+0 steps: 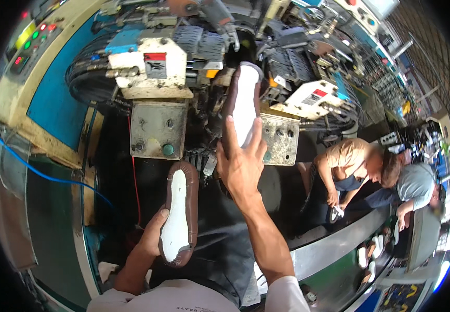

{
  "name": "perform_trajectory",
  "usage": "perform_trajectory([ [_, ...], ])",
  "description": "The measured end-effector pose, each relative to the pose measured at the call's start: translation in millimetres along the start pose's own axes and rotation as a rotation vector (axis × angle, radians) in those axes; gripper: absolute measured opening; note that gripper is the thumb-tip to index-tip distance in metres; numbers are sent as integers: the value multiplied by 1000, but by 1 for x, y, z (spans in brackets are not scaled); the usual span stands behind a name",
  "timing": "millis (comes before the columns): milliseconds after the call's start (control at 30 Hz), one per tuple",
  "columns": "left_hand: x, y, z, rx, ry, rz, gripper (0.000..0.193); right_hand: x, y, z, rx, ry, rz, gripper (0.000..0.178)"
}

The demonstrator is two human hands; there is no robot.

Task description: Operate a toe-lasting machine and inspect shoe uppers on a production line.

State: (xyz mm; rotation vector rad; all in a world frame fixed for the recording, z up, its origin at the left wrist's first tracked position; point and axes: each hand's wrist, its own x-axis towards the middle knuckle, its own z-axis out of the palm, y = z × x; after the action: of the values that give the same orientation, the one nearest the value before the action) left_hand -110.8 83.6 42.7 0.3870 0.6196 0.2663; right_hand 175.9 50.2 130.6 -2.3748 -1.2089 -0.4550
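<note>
A brown shoe upper with a white insole board facing up is in my left hand. My thumb presses on its edge near the lower end; the other fingers are hidden beneath. A second brown shoe upper, also white side up, sits between the two halves of the machine. My right hand reaches forward and grips its near end, with fingers along both sides. The far end of that upper lies close to the machine's metal jaws.
Green buttons show on the left control plate; a right plate sits opposite. A blue hose crosses at left. Two people work at right beside a conveyor with several shoes. A lit control panel stands at upper left.
</note>
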Motion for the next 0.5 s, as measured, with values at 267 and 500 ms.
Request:
perform_trajectory([
  [267,-3,-20,-13,102,85,-50,61,-1,9,23,-28,53,-130,75],
  [500,-7,-18,-5,277,87,6,60,10,20,34,6,92,-221,73],
])
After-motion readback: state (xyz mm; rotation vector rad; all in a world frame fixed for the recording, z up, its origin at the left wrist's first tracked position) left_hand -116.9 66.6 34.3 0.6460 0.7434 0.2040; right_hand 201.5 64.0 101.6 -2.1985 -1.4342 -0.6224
